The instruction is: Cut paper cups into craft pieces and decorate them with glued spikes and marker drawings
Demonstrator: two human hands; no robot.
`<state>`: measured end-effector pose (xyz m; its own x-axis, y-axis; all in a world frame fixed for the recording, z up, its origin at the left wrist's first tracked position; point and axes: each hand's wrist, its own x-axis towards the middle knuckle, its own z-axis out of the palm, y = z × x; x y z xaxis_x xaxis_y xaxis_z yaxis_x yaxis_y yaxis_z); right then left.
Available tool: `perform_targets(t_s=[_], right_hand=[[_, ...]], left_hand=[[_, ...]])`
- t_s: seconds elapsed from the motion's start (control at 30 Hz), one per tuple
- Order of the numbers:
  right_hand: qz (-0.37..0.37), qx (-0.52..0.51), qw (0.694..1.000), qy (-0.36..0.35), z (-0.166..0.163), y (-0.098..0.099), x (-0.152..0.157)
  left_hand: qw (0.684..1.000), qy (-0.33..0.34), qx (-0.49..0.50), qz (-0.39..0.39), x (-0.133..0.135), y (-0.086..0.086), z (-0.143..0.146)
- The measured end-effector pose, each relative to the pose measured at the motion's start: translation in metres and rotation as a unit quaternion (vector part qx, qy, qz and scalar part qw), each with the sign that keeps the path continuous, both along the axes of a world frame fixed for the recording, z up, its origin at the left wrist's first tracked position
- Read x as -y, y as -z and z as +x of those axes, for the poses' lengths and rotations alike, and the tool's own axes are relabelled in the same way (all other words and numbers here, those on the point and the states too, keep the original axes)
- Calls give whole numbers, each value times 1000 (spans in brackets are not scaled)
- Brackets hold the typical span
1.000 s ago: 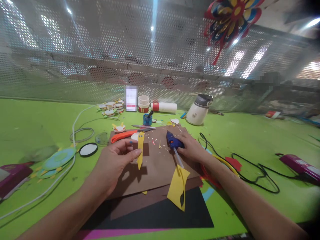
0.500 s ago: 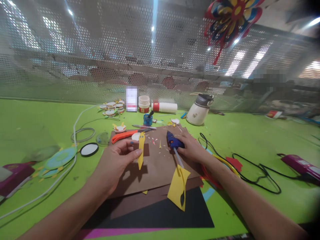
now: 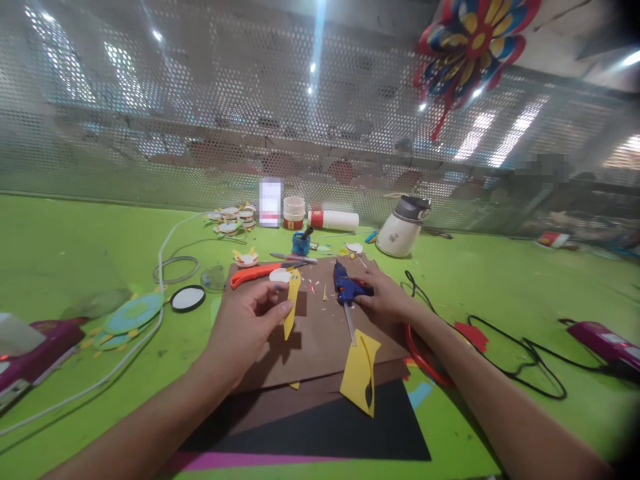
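My left hand (image 3: 247, 327) pinches a narrow yellow paper cutout (image 3: 291, 303) between thumb and fingers and holds it upright over a brown sheet (image 3: 320, 337). My right hand (image 3: 385, 298) rests on the brown sheet with its fingers closed round a blue glue gun (image 3: 346, 288), whose white glue stick (image 3: 351, 323) points toward me. A larger yellow paper piece (image 3: 361, 373) with a curved cut stands at the brown sheet's near edge. Black paper (image 3: 310, 427) lies under the brown sheets.
On the green table: an orange cutter (image 3: 255, 273), a round mirror (image 3: 188, 298), blue-green paper discs (image 3: 131, 315), a white cable (image 3: 125, 353), black cables (image 3: 520, 350), purple devices (image 3: 607, 340) at both sides, a white jug (image 3: 403, 227), cups (image 3: 293, 212), a perforated metal wall (image 3: 200, 120), a paper pinwheel (image 3: 470, 37).
The view has shifted a little, so everything sits slightly right and up. Both hands keep their holds on the cutout and the glue gun.
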<state>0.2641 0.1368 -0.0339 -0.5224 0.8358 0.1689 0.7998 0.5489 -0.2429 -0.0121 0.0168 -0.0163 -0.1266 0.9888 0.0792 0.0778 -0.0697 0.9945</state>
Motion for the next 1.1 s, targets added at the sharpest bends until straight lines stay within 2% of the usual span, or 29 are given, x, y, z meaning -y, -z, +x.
perform_targets(t_s=[0.17, 0.3, 0.4, 0.5, 0.63, 0.77, 1.1], right_hand=[[-3, -45, 999, -2, -1, -3, 1], [1, -143, 990, -13, -18, -26, 24], [-44, -218, 973, -58, -44, -49, 48], [-116, -270, 950, -108, -73, -62, 63], [-186, -335, 916, -114, -96, -60, 66], [-222, -382, 890, -108, -102, -53, 65], [-255, -429, 863, -83, -102, -46, 66]], left_hand=[[999, 6, -38, 37, -1, 6, -3], [998, 21, -45, 29, -2, 6, -4], [997, 45, -52, 31, 0, 5, -3], [995, 75, -50, 42, 2, 3, -2], [992, 101, -49, 56, 2, 4, 0], [991, 112, -45, 61, 0, 6, 2], [991, 97, -85, 37, 2, 5, 1]])
